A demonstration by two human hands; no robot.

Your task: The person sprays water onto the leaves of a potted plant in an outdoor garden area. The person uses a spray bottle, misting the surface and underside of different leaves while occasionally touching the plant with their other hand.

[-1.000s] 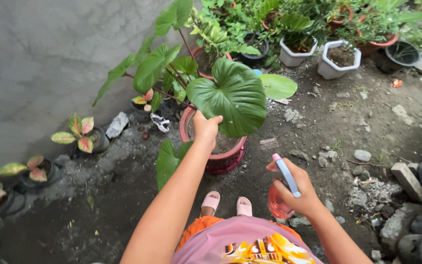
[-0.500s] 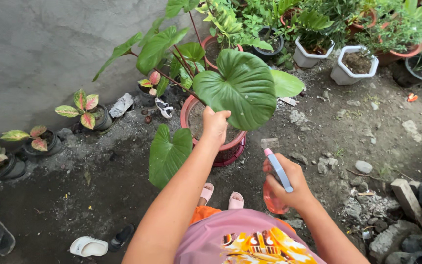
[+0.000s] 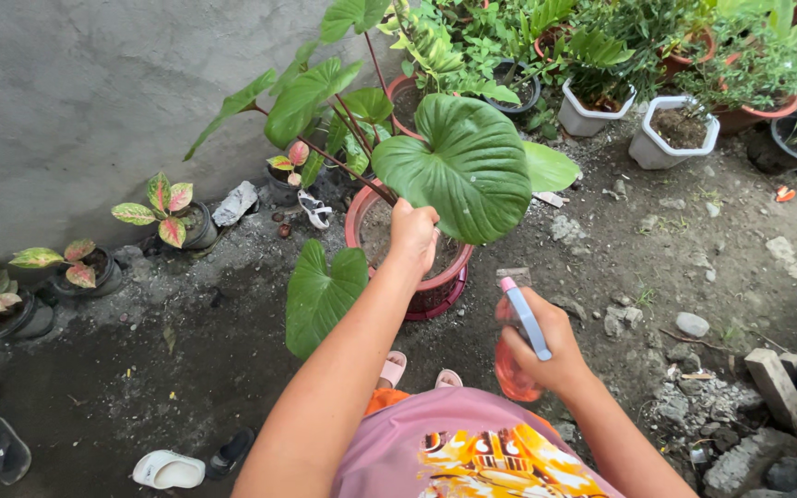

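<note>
Head view only, so we work from one angle. Left hand (image 3: pixel 412 231) is closed around the base of the big heart-shaped leaf (image 3: pixel 458 166), pinching it where the stalk meets the blade, right over the pink pot (image 3: pixel 435 290). Leaf sits at 12 o'clock from our torso, tilted toward the camera. A second heart-shaped leaf (image 3: pixel 325 295) hangs low at 9 o'clock of the pot.

Right hand (image 3: pixel 546 346) is wrapped around a pink spray bottle (image 3: pixel 514 364), held at 3 o'clock, just clear of the pot rim. Its pale blue trigger head (image 3: pixel 525 316) points up toward the leaf. We think a finger rests on the trigger, but the grip hides it.

Handling, our read: leaf blade is thin, floppy and easy to crease or tear; we'd hold it near the stalk junction, as now, not by the edge. Bottle looks light, rigid plastic, maybe slick if wet; hold the neck.

Around: grey wall (image 3: pixel 76 101) at 10 o'clock, white planters (image 3: pixel 671 138) at 1 o'clock, loose sandals (image 3: pixel 168 468) at 8 o'clock.
</note>
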